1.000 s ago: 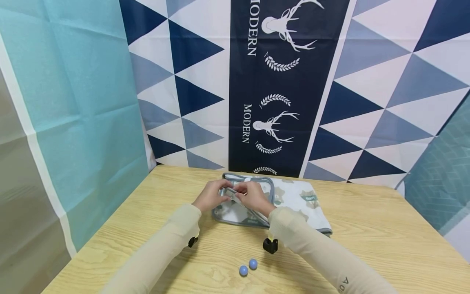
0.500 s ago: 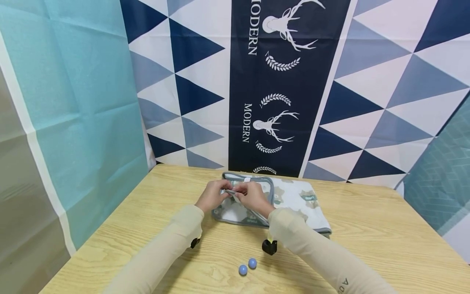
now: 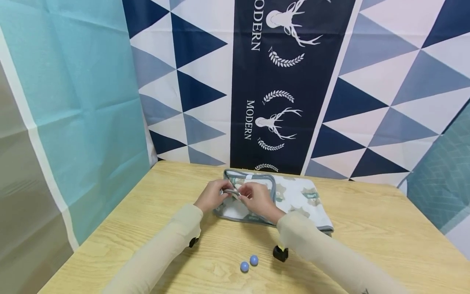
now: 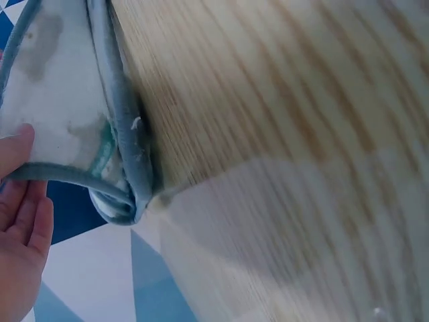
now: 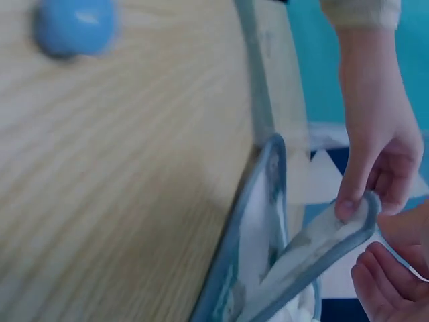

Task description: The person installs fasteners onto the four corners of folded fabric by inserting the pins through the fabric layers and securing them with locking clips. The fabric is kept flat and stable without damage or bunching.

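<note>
A folded white blanket (image 3: 291,194) with bear prints and grey edging lies near the back of the table. My left hand (image 3: 213,195) pinches a raised edge of its left part. In the left wrist view the thumb of that left hand (image 4: 23,248) lies on the fabric, with the fingers beneath. My right hand (image 3: 258,200) pinches the same raised piece from the right side. In the right wrist view the lifted corner (image 5: 348,231) sits between both hands, and the lower fingers of the right hand (image 5: 395,282) curl below it. A small white tag (image 3: 249,177) shows on the back edging.
Two small blue balls (image 3: 244,267) rest on the wooden table (image 3: 367,241) in front of the blanket, between the forearms. A patterned curtain (image 3: 205,81) stands behind the table, and a teal one (image 3: 92,114) at the left.
The right hand has shifted slightly right, and its thumb and forefinger look more spread. The raised edge has turned a little. The left hand stays nearly in place.
</note>
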The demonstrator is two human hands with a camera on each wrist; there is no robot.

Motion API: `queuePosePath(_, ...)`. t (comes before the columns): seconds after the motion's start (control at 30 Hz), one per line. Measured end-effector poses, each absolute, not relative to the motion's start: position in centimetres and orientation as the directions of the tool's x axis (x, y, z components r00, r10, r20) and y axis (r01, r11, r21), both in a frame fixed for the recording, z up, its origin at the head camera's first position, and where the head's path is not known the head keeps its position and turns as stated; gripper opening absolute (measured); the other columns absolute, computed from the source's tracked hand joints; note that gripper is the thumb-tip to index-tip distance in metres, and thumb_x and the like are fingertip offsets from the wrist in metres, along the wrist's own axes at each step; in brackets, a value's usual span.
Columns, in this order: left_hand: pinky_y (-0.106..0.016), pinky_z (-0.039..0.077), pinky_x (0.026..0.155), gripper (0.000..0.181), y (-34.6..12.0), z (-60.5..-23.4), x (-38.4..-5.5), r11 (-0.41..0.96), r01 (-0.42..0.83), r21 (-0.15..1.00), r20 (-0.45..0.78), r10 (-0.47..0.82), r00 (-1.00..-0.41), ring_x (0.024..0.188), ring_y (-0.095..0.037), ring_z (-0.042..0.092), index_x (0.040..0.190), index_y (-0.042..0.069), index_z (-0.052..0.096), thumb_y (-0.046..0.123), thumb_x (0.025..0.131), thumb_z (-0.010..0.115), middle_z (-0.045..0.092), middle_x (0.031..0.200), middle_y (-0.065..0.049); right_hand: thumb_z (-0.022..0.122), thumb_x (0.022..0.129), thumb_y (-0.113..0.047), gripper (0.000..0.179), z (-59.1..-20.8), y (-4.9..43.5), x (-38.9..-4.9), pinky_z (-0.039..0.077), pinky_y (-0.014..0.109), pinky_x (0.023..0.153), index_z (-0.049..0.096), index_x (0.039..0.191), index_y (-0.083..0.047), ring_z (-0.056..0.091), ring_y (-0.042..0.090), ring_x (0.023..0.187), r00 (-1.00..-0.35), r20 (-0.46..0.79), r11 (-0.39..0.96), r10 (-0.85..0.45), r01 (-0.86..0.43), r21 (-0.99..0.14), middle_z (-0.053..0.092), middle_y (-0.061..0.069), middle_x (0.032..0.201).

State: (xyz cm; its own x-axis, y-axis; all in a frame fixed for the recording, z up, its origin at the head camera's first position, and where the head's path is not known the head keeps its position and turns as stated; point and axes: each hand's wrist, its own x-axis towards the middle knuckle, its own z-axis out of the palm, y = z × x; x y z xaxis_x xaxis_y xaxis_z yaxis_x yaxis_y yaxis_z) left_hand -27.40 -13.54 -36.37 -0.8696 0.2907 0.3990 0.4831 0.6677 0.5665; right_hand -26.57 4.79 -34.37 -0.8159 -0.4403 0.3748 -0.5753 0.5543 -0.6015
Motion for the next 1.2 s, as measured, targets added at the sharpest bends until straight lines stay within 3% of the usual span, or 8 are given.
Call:
queuePosePath(0.07, -0.042, 0.056, 0.082, 0.008, -13.7, -36.5, -27.4, 0.662, 0.486, 0.570, 0.408, 0.286, -0.867, 0.085, -0.019, 0.065, 0.087, 0.008, 0.068, 0.002, 0.082, 0.072, 0.070, 0.090, -0.007, 0.074, 0.080, -0.004, 0.010, -34.2, 5.5, -25.7, 0.052, 0.016, 0.062, 0.071, 0.089, -0.003, 0.066, 0.011, 0.070, -0.748, 0.372, 0.533, -0.549, -0.657, -0.533, 0.073, 0.007, 0.080)
queuePosePath(0.13, -0.042, 0.056, 0.082, 0.009, -13.7, -36.5, -27.4, 0.663, 0.496, 0.561, 0.419, 0.290, -0.860, 0.087, -0.020, 0.065, 0.089, 0.007, 0.070, 0.002, 0.082, 0.072, 0.070, 0.091, -0.008, 0.076, 0.078, -0.006, 0.014, -34.0, 6.4, -24.6, 0.051, 0.014, 0.062, 0.070, 0.091, -0.003, 0.065, 0.009, 0.069, -0.633, 0.327, 0.467, -0.702, -0.756, -0.459, 0.072, 0.006, 0.080)
queuePosePath(0.27, -0.038, 0.056, 0.082, 0.010, -13.6, -36.8, -27.2, 0.677, 0.510, 0.531, 0.417, 0.315, -0.853, 0.088, -0.020, 0.064, 0.093, 0.007, 0.073, 0.003, 0.083, 0.071, 0.070, 0.094, -0.008, 0.081, 0.074, -0.018, 0.026, -34.1, 8.2, -22.1, 0.050, 0.010, 0.063, 0.070, 0.094, -0.007, 0.063, 0.004, 0.072, -0.373, 0.106, 0.298, -0.922, -0.856, -0.422, 0.071, 0.004, 0.083)
queuePosePath(0.37, -0.036, 0.056, 0.081, 0.010, -13.6, -37.0, -27.1, 0.686, 0.519, 0.509, 0.428, 0.321, -0.845, 0.087, -0.019, 0.064, 0.093, 0.006, 0.072, 0.003, 0.084, 0.070, 0.070, 0.094, -0.008, 0.084, 0.072, -0.026, 0.033, -34.4, 9.1, -20.5, 0.048, 0.008, 0.064, 0.070, 0.098, -0.011, 0.059, -0.002, 0.074, -0.309, -0.028, 0.288, -0.951, -0.847, -0.447, 0.070, -0.001, 0.086)
queuePosePath(0.67, -0.032, 0.054, 0.085, 0.014, -13.8, -37.1, -27.2, 0.693, 0.534, 0.485, 0.450, 0.326, -0.832, 0.093, -0.020, 0.062, 0.089, 0.010, 0.069, -0.003, 0.083, 0.068, 0.069, 0.095, -0.005, 0.078, 0.078, -0.007, 0.019, -35.4, 9.7, -19.6, 0.046, 0.006, 0.063, 0.072, 0.095, -0.013, 0.054, -0.008, 0.070, -0.334, -0.050, 0.321, -0.941, -0.841, -0.435, 0.068, -0.005, 0.085)
queuePosePath(0.83, -0.034, 0.055, 0.081, 0.014, -13.7, -36.9, -27.2, 0.685, 0.531, 0.498, 0.424, 0.341, -0.839, 0.088, -0.019, 0.061, 0.087, 0.009, 0.070, -0.005, 0.082, 0.069, 0.070, 0.093, -0.006, 0.073, 0.077, 0.001, 0.018, -34.9, 9.6, -20.9, 0.050, 0.009, 0.065, 0.072, 0.092, -0.009, 0.060, -0.002, 0.073, -0.356, 0.051, 0.302, -0.933, -0.851, -0.430, 0.069, 0.000, 0.085)
queuePosePath(1.03, -0.036, 0.055, 0.082, 0.013, -13.7, -36.7, -27.0, 0.684, 0.538, 0.492, 0.432, 0.345, -0.833, 0.089, -0.019, 0.062, 0.085, 0.008, 0.070, -0.005, 0.081, 0.070, 0.071, 0.091, -0.007, 0.073, 0.077, 0.002, 0.015, -33.3, 8.6, -24.0, 0.056, 0.018, 0.065, 0.070, 0.091, -0.004, 0.066, 0.009, 0.075, -0.497, 0.238, 0.374, -0.835, -0.828, -0.418, 0.071, 0.004, 0.084)
queuePosePath(1.2, -0.030, 0.054, 0.082, 0.014, -13.8, -36.9, -26.9, 0.695, 0.549, 0.464, 0.443, 0.354, -0.824, 0.088, -0.018, 0.063, 0.085, 0.008, 0.071, -0.005, 0.080, 0.070, 0.072, 0.090, -0.005, 0.077, 0.076, 0.000, 0.017, -32.9, 7.4, -26.1, 0.055, 0.017, 0.063, 0.071, 0.091, -0.003, 0.068, 0.013, 0.072, -0.623, 0.307, 0.463, -0.719, -0.760, -0.456, 0.073, 0.006, 0.082)
